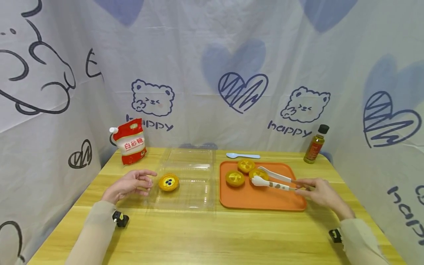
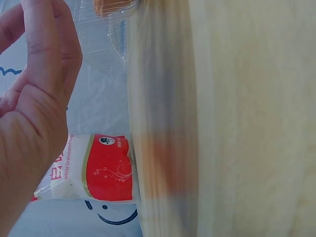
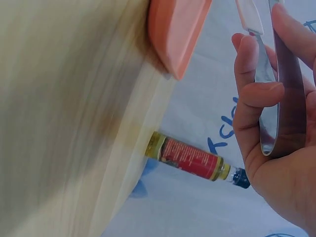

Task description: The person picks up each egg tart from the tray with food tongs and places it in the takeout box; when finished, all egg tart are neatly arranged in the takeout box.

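My right hand (image 1: 321,193) grips a pair of food tongs (image 3: 291,108) by the metal handle. The white tips of the tongs spread around an egg tart (image 1: 257,173) on the orange tray (image 1: 265,202); whether they touch it I cannot tell. Two more egg tarts, one at the left (image 1: 235,179) and one behind (image 1: 246,165), lie on that tray. My left hand (image 1: 130,184) hovers with loosely bent fingers, holding nothing, beside a clear plastic container (image 1: 195,198). Inside the container sits a tart with dark dots (image 1: 169,183).
A red and white bag of sugar (image 1: 131,143) stands at the back left. At the back right is a bottle with a black cap (image 1: 314,147). A pale blue spoon (image 1: 243,156) lies behind the tray. Printed cloth walls (image 1: 198,110) enclose the wooden table (image 1: 215,235).
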Demonstrator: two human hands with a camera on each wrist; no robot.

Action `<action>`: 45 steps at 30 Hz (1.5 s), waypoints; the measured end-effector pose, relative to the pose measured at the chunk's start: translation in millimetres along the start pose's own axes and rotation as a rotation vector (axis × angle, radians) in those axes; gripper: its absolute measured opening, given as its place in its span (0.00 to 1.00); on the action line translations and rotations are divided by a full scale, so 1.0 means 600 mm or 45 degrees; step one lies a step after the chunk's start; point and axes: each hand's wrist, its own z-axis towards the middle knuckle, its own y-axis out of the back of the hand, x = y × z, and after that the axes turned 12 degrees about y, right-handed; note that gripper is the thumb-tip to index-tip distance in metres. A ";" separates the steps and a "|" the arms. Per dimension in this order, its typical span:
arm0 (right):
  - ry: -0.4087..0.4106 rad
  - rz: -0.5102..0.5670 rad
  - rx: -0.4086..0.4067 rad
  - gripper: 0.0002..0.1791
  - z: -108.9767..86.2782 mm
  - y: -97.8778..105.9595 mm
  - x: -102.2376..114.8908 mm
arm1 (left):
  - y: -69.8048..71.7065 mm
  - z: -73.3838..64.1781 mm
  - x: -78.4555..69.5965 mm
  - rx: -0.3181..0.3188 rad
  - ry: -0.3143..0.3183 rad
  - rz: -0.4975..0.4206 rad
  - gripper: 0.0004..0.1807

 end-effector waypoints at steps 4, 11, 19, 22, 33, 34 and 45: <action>0.001 0.020 -0.019 0.31 0.003 -0.001 0.011 | -0.001 0.000 0.000 0.005 -0.002 -0.001 0.33; 0.072 0.010 -0.056 0.29 0.010 0.000 0.031 | -0.001 0.001 -0.001 0.006 -0.006 -0.005 0.33; 0.094 0.016 -0.068 0.29 0.021 -0.005 0.049 | -0.002 0.005 -0.002 0.019 -0.017 0.000 0.34; 0.095 0.048 -0.066 0.29 0.026 -0.008 0.059 | -0.001 0.005 -0.003 0.026 -0.020 0.000 0.34; 0.148 0.091 -0.077 0.26 0.046 -0.026 0.096 | -0.002 0.002 -0.004 0.019 -0.006 -0.010 0.33; 0.154 0.094 -0.078 0.25 0.048 -0.028 0.100 | -0.002 0.002 -0.004 0.017 -0.004 -0.012 0.32; 0.198 0.136 -0.074 0.25 0.069 -0.050 0.130 | 0.000 0.001 0.000 0.018 0.006 -0.015 0.33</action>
